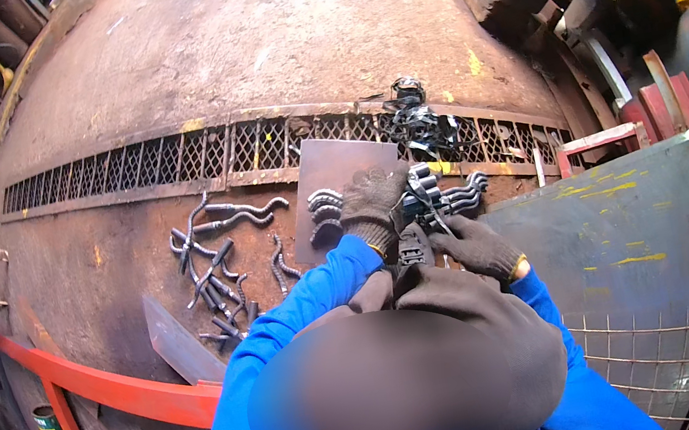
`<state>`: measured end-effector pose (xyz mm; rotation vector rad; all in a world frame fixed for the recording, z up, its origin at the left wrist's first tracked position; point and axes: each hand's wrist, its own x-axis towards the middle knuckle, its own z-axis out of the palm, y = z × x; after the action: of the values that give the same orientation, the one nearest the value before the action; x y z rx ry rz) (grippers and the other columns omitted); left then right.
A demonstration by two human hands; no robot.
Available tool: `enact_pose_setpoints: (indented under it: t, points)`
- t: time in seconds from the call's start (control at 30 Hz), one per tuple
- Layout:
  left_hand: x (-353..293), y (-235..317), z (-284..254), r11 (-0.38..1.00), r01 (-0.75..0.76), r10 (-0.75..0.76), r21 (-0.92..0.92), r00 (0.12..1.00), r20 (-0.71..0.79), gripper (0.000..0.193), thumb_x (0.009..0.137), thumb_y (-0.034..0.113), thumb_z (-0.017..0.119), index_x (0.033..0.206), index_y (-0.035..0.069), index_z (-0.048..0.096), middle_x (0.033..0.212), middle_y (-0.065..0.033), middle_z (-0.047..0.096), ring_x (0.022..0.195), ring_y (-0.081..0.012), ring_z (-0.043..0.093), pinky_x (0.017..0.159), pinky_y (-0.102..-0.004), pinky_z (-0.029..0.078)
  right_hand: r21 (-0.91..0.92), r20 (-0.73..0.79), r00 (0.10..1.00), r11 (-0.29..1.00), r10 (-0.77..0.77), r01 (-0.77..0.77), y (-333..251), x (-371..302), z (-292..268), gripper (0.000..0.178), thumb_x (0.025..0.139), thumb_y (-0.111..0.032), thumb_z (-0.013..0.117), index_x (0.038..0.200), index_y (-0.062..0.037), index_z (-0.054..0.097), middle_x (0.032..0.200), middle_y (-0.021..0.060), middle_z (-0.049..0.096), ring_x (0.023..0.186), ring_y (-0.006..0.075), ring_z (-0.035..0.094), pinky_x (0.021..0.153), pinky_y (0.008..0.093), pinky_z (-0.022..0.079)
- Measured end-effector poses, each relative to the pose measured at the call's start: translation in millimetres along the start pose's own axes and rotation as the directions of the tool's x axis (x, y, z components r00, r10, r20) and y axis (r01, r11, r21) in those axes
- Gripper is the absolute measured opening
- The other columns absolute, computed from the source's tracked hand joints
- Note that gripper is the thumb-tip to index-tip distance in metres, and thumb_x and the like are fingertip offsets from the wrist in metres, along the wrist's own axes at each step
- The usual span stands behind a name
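Note:
My left hand (pixel 372 198), in a dark work glove, is closed over a bundle of bent, ribbed metal rods (pixel 463 194). Curved rod ends (pixel 324 209) stick out on its left, and thick round ends show at its right. A narrow grey strap (pixel 442 221) loops over the bundle toward my right hand (pixel 479 246). That hand, gloved too, has its fingers curled at the bundle's near side; what they pinch is hidden. Beneath the rods lies a flat metal plate (pixel 344 158).
Loose bent rods (pixel 213 279) are scattered on the left floor. A metal floor grating (pixel 142 166) crosses ahead, with tangled black strapping (pixel 421 123) on it. A red rail (pixel 114 371) runs at left; a large grey sheet (pixel 615 232) and scrap parts stand right.

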<state>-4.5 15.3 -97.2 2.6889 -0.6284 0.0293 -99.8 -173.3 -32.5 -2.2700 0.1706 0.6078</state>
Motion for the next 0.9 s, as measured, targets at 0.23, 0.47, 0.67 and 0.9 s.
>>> enact_pose_setpoints:
  t: [0.23, 0.47, 0.67, 0.9]
  points:
    - [5, 14, -6, 1.0, -0.025, 0.024, 0.015, 0.998, 0.052, 0.057, 0.083, 0.026, 0.069, 0.138, 0.027, 0.053, 0.106, -0.0155, 0.064, 0.1, -0.0389, 0.063, 0.08, -0.0515, 0.053, 0.291, -0.021, 0.999, 0.956, -0.04, 0.045, 44, 45, 22, 0.03, 0.101, -0.029, 0.057, 0.11, -0.0013, 0.063, 0.09, 0.0176, 0.07, 0.083, 0.0337, 0.069, 0.071, 0.0409, 0.052]
    - [5, 13, -4, 0.998, -0.018, 0.013, 0.06, 0.997, 0.072, 0.067, 0.08, 0.027, 0.074, 0.143, 0.026, 0.051, 0.101, -0.0156, 0.064, 0.094, -0.0389, 0.064, 0.077, -0.0505, 0.054, 0.338, -0.352, 0.936, 0.929, -0.022, 0.149, 67, 33, 79, 0.034, 0.103, -0.032, 0.055, 0.115, -0.0026, 0.067, 0.099, 0.0256, 0.07, 0.095, 0.0454, 0.066, 0.077, 0.0454, 0.053]
    - [5, 10, 1, 0.999, -0.021, 0.016, 0.048, 0.996, 0.086, 0.083, 0.07, 0.04, 0.083, 0.144, 0.023, 0.05, 0.105, -0.0171, 0.063, 0.098, -0.0395, 0.063, 0.081, -0.0542, 0.052, 0.088, -0.443, 0.859, 0.941, -0.255, 0.325, 97, 63, 97, 0.022, 0.102, -0.019, 0.057, 0.117, -0.0055, 0.066, 0.092, 0.0208, 0.071, 0.086, 0.041, 0.069, 0.073, 0.0451, 0.054]
    - [9, 19, -14, 0.997, 0.0, -0.012, 0.076, 0.987, 0.162, 0.077, 0.072, 0.038, 0.083, 0.141, 0.022, 0.052, 0.105, -0.0176, 0.062, 0.099, -0.0393, 0.063, 0.082, -0.0536, 0.052, 0.413, -0.429, 0.889, 0.841, -0.16, 0.35, 103, 68, 115, 0.033, 0.106, -0.034, 0.052, 0.113, -0.0051, 0.065, 0.083, 0.0091, 0.068, 0.073, 0.0296, 0.066, 0.067, 0.0434, 0.054]
